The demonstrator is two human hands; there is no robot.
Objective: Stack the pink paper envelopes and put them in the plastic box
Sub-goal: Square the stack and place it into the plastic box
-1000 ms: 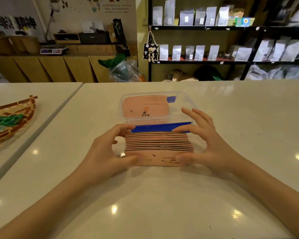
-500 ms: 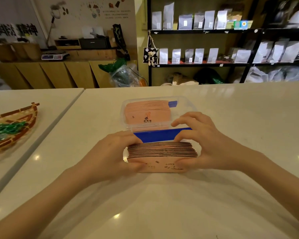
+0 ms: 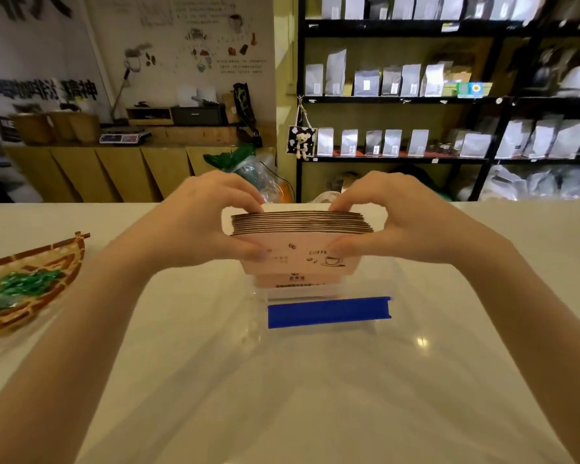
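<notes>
A thick stack of pink paper envelopes (image 3: 302, 229) with coffee print hangs in the air above the clear plastic box (image 3: 375, 286). My left hand (image 3: 201, 222) grips the stack's left end and my right hand (image 3: 409, 219) grips its right end, thumbs on the front face. The stack stands on edge, its top edges fanned slightly. The box has a blue strip (image 3: 329, 312) along its near wall. More pink envelopes (image 3: 298, 279) show inside it, mostly hidden behind the held stack.
A woven basket (image 3: 31, 296) with green wrapped pieces sits on the neighbouring table at the left. The white tabletop (image 3: 282, 396) stretches toward me. Shelves of pale bags (image 3: 399, 142) and a wooden counter (image 3: 131, 162) stand behind the table.
Both hands have lifted the stack off the table and carried it up and forward over the box. The view has tilted upward.
</notes>
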